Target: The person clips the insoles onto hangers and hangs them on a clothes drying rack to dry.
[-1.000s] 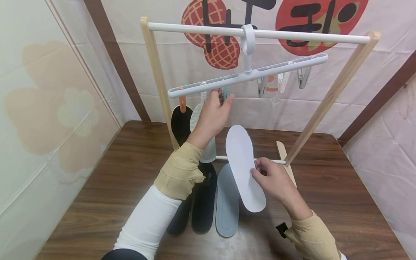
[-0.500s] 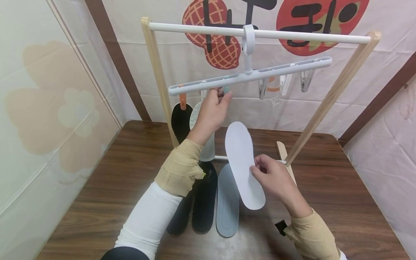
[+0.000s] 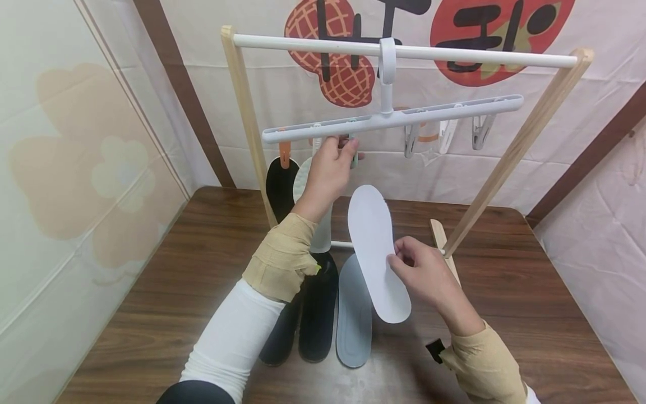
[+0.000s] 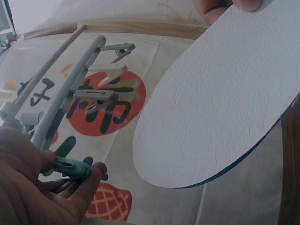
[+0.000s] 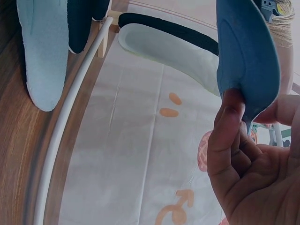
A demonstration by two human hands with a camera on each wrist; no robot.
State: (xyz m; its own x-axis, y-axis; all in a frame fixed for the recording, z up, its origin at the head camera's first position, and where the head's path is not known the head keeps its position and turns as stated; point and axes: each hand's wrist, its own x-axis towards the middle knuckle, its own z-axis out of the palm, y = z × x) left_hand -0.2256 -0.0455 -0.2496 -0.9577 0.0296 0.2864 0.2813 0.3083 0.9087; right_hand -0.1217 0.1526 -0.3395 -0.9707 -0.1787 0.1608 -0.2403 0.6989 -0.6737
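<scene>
A pale teal clothes peg (image 4: 72, 168) on the grey hanger (image 3: 444, 115) is pinched between the thumb and fingers of my left hand (image 3: 328, 177). Below and to the right, my right hand (image 3: 426, 275) pinches the edge of an insole (image 3: 378, 252) between thumb and fingers. This insole's white side faces the head view; its blue side (image 5: 248, 51) shows in the right wrist view. Its upper end is under the peg and apart from it. Left of my left hand, a black insole (image 3: 281, 188) hangs from an orange peg (image 3: 285, 155), beside a pale insole (image 3: 321, 230).
The hanger hooks over the white rail (image 3: 484, 54) of a wooden-sided rack. Several pegs, including a grey one (image 3: 411, 140), hang on its right half. A grey insole (image 3: 354, 314) and black ones (image 3: 317, 314) lie on the wooden table (image 3: 525, 314).
The hanger has swung, its right end moving down and rightward. The insole in my right hand has risen slightly. My left hand stays at the teal peg, which shows more now.
</scene>
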